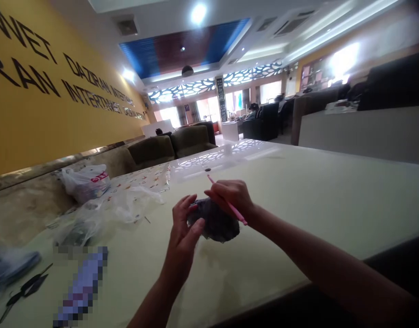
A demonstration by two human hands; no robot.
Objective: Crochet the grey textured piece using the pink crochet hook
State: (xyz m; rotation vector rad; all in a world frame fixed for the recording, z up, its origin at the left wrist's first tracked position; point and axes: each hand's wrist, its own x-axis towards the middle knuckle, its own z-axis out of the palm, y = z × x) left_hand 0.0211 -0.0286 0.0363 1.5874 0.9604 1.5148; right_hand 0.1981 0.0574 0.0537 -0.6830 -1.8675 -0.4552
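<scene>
My right hand (pixel 231 195) is closed round a pink crochet hook (pixel 237 214), whose thin end points away from me, past my fingers. Below it is a dark grey, rounded bundle (pixel 218 225) that looks like yarn; its exact make is too dark to tell. My left hand (pixel 185 228) grips the bundle's left side, thumb in front and fingers curled behind. Part of the bundle is covered by both hands. It is held just over the pale table (pixel 271 269).
Clear plastic bags (pixel 134 205) and a filled white carrier bag (pixel 86 182) lie to the left. Nearer are small black scissors (pixel 26 287) and a blurred-out purple item (pixel 82 287). Sofas (pixel 192 139) stand beyond the table; a person (pixel 253 109) sits farther back.
</scene>
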